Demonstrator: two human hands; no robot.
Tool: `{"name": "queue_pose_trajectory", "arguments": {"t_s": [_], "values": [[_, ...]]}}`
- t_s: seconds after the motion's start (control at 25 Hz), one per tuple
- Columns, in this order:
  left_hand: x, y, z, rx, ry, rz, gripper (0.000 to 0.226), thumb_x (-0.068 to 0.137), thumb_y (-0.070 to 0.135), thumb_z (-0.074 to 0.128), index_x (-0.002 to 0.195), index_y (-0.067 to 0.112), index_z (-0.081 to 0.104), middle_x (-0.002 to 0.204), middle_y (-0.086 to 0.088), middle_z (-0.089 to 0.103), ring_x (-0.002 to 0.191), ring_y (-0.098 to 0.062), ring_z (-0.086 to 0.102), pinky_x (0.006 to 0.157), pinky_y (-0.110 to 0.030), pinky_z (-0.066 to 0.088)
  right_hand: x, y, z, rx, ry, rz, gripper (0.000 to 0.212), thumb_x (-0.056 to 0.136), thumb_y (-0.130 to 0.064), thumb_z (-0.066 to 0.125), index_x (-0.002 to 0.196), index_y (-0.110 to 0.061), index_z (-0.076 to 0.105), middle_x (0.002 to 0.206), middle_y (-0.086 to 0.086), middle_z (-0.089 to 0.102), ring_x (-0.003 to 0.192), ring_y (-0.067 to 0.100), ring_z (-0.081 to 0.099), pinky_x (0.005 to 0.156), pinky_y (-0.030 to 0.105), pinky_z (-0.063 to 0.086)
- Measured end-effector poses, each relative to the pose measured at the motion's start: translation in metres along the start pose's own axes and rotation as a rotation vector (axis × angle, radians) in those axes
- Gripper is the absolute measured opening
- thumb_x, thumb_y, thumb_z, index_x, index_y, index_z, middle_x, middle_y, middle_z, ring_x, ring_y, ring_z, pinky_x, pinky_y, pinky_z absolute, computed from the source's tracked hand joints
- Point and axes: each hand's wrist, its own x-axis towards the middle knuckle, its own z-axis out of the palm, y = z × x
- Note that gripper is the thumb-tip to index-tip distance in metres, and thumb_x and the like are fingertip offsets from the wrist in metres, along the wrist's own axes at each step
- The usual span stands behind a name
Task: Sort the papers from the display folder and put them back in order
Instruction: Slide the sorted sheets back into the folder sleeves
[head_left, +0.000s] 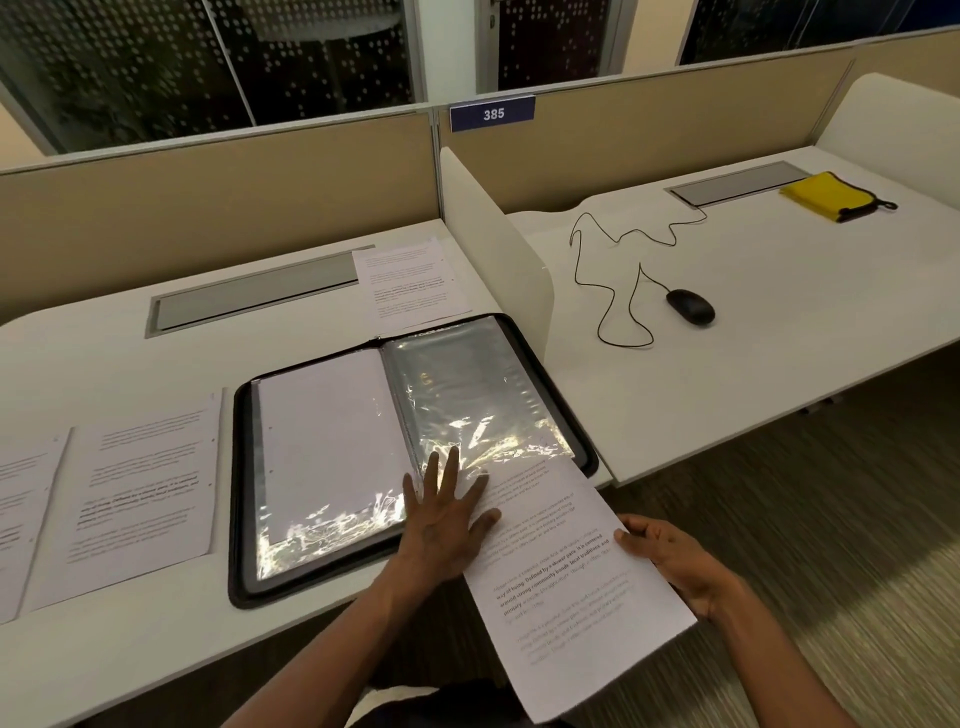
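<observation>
Nearest, the right hand (675, 564) holds a printed sheet (566, 587) by its right edge with curled fingers (636, 535), its top end going into the clear pocket of the open folder (415, 447), and the left hand (441, 525) lies flat with its fingers spread wide on the pocket and the sheet's left edge. The folder lies open on the white surface (130, 639), with two printed pages (145, 483) just beside it on the left and one more page (410, 283) behind it. Farther right, on the next desk, are a black mouse (690, 306) with its cable and a yellow cloth (828, 196).
</observation>
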Motion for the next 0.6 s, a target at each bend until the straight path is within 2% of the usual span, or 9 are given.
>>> {"name": "queue_pose_trajectory", "arguments": {"t_s": [0.08, 0.12, 0.16, 0.24, 0.32, 0.36, 0.48, 0.6], "values": [[0.000, 0.001, -0.002, -0.026, -0.012, -0.017, 0.066, 0.097, 0.070, 0.017, 0.156, 0.042, 0.008, 0.163, -0.001, -0.027, 0.148, -0.027, -0.029, 0.114, -0.054, -0.021, -0.003, 0.001, -0.001, 0.024, 0.010, 0.022, 0.038, 0.098, -0.013, 0.054, 0.134, -0.004, 0.054, 0.126, 0.030, 0.063, 0.115, 0.050, 0.062, 0.099, 0.065, 0.047], [0.000, 0.001, -0.002, -0.063, 0.008, -0.036, 0.064, 0.098, 0.067, 0.020, 0.156, 0.040, 0.014, 0.165, -0.002, -0.018, 0.151, -0.027, -0.020, 0.116, -0.053, -0.016, -0.004, 0.001, -0.001, 0.016, 0.017, 0.024, 0.037, 0.098, -0.012, 0.054, 0.134, -0.003, 0.054, 0.125, 0.030, 0.064, 0.115, 0.050, 0.062, 0.099, 0.066, 0.047], [-0.001, 0.001, -0.003, -0.117, 0.054, -0.062, 0.061, 0.101, 0.061, 0.024, 0.156, 0.034, 0.025, 0.167, -0.004, -0.003, 0.154, -0.028, -0.006, 0.120, -0.053, -0.008, -0.004, 0.000, -0.001, 0.010, 0.033, 0.024, 0.036, 0.099, -0.012, 0.054, 0.134, -0.003, 0.054, 0.124, 0.030, 0.065, 0.113, 0.050, 0.063, 0.099, 0.066, 0.047], [-0.005, -0.001, -0.002, -0.190, 0.203, -0.099, 0.051, 0.101, 0.045, 0.035, 0.144, 0.019, 0.049, 0.159, -0.012, 0.032, 0.147, -0.033, 0.028, 0.121, -0.055, 0.018, -0.003, -0.001, -0.001, -0.002, 0.070, 0.019, 0.033, 0.100, -0.013, 0.053, 0.132, -0.005, 0.056, 0.121, 0.029, 0.066, 0.111, 0.049, 0.065, 0.098, 0.067, 0.048], [-0.006, -0.006, 0.007, -0.154, 0.289, -0.102, 0.038, 0.096, 0.028, 0.050, 0.127, 0.011, 0.061, 0.143, -0.015, 0.052, 0.133, -0.035, 0.048, 0.111, -0.057, 0.037, -0.005, -0.002, 0.001, -0.009, 0.091, 0.016, 0.031, 0.101, -0.013, 0.052, 0.130, -0.005, 0.058, 0.118, 0.028, 0.068, 0.109, 0.047, 0.066, 0.098, 0.066, 0.049], [-0.006, -0.009, 0.011, -0.119, 0.273, -0.106, 0.035, 0.091, 0.021, 0.059, 0.124, 0.010, 0.063, 0.139, -0.014, 0.054, 0.129, -0.036, 0.050, 0.108, -0.057, 0.040, -0.005, -0.001, 0.003, -0.004, 0.097, 0.018, 0.030, 0.101, -0.012, 0.051, 0.130, -0.006, 0.058, 0.118, 0.027, 0.069, 0.108, 0.047, 0.067, 0.097, 0.065, 0.049], [-0.004, -0.013, 0.014, -0.006, 0.211, -0.087, 0.050, 0.075, 0.010, 0.074, 0.123, 0.013, 0.063, 0.136, -0.012, 0.053, 0.128, -0.034, 0.046, 0.109, -0.059, 0.038, -0.005, -0.001, 0.006, -0.035, 0.109, 0.028, 0.028, 0.101, -0.014, 0.052, 0.128, -0.007, 0.059, 0.116, 0.025, 0.070, 0.107, 0.044, 0.068, 0.097, 0.064, 0.050], [-0.002, -0.017, 0.015, 0.048, 0.261, -0.032, 0.053, 0.074, 0.010, 0.076, 0.125, 0.014, 0.061, 0.128, -0.008, 0.051, 0.118, -0.031, 0.048, 0.108, -0.056, 0.037, 0.000, 0.000, 0.012, -0.332, 0.205, -0.033, 0.025, 0.100, -0.021, 0.058, 0.123, -0.013, 0.061, 0.107, 0.014, 0.075, 0.096, 0.032, 0.074, 0.090, 0.056, 0.057]]}}
